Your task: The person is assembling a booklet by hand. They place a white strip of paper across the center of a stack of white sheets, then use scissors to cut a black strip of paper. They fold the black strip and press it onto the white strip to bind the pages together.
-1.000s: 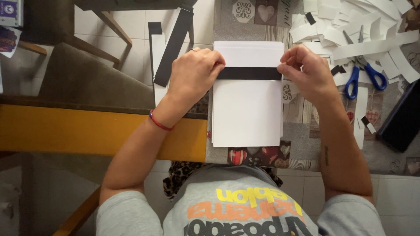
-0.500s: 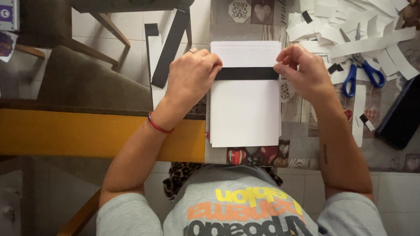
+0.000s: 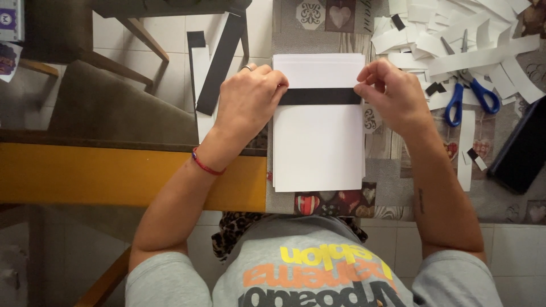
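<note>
A stack of white paper sheets (image 3: 318,148) lies on a patterned tablecloth (image 3: 392,187) in front of me. A black paper strip (image 3: 319,96) runs across the upper part of the top sheet. My left hand (image 3: 247,102) pinches the strip's left end at the sheet's edge. My right hand (image 3: 392,94) pinches its right end. Both hands press the strip flat against the paper.
Blue-handled scissors (image 3: 469,94) lie among several cut white strips (image 3: 455,40) at the back right. A long black strip (image 3: 219,62) and a white one (image 3: 200,85) hang off the table's left edge. A black flat object (image 3: 520,150) sits far right. A yellow bench (image 3: 96,173) is left.
The view has shifted very slightly. Both hands stay at the ends of the black strip on the white sheet.
</note>
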